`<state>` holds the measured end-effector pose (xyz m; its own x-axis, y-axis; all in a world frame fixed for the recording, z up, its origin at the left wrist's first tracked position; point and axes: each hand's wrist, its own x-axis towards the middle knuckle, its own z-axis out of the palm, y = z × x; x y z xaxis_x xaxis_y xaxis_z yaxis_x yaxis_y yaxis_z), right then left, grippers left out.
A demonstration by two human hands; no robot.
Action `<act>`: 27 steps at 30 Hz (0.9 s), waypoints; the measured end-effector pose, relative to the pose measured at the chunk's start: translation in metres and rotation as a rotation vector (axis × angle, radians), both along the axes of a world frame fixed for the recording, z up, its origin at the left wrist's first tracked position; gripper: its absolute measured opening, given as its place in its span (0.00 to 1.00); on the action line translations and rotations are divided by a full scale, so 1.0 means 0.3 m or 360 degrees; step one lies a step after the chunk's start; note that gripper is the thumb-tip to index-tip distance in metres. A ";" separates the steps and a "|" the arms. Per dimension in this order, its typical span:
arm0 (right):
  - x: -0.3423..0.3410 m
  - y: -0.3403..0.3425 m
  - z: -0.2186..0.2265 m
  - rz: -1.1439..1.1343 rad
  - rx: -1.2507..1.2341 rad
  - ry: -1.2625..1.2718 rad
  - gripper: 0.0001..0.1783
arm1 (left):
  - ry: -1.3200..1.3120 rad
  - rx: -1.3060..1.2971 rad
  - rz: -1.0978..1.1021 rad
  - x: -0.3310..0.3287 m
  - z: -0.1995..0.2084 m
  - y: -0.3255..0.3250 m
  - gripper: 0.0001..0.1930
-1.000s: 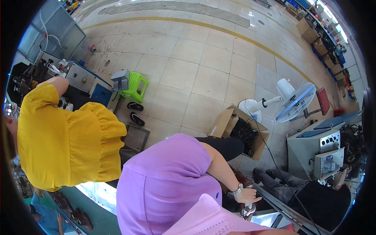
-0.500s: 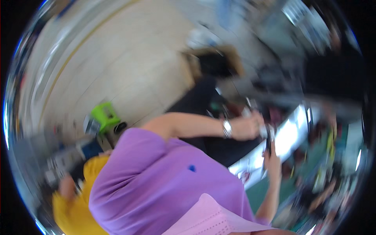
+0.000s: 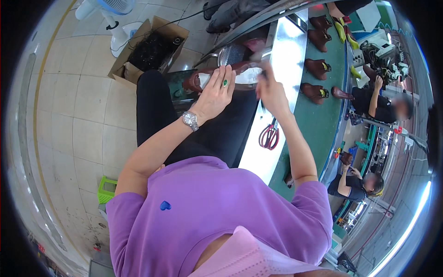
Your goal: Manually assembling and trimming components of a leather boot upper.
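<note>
A brown shoe (image 3: 191,83) with a white underside lies sideways above my lap. My left hand (image 3: 216,94), wearing a green-stoned ring and a metal watch, rests across its middle with the fingers straight and close together. Its thumb is hidden. My right hand (image 3: 273,94) is closed round a tool with a dark handle (image 3: 263,104), close to the shoe's right end. The tool's working end is smeared by motion, so I cannot make out its kind. Red-handled scissors (image 3: 268,137) lie below my right hand on the shiny white work surface (image 3: 258,159).
Several brown shoes (image 3: 316,68) stand on the green conveyor (image 3: 295,122) to the right. Two co-workers (image 3: 376,101) sit beyond it. At the upper left are a cardboard box (image 3: 117,69) of black material and a fan (image 3: 115,5). A green stool (image 3: 106,189) stands at the left.
The view has swung round and become sharper. My hands were close together over the white surface on the right; now the left lies on the shoe and the right is apart, gripping the tool.
</note>
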<state>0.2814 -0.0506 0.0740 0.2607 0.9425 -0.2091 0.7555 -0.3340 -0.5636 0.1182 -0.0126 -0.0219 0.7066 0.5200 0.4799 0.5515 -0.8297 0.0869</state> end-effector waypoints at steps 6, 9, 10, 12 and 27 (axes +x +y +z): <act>-0.082 0.031 0.094 0.0048 0.0156 0.0162 0.36 | -0.0060 -0.0009 0.0015 -0.030 -0.021 0.008 0.23; -0.077 0.001 -0.007 0.0472 -0.0161 -0.0586 0.39 | -0.0033 0.0027 -0.0075 -0.020 0.001 0.025 0.22; -0.086 0.012 -0.007 0.0494 -0.0140 -0.0686 0.41 | -0.0028 0.0026 -0.0075 -0.026 -0.003 0.026 0.22; -0.085 0.025 0.039 0.0549 -0.0066 -0.0614 0.42 | -0.0048 -0.0007 -0.0043 -0.039 -0.012 0.027 0.22; -0.186 -0.010 -0.088 0.0430 0.0032 -0.0624 0.41 | 0.0188 -0.0156 0.0175 -0.123 0.082 0.049 0.22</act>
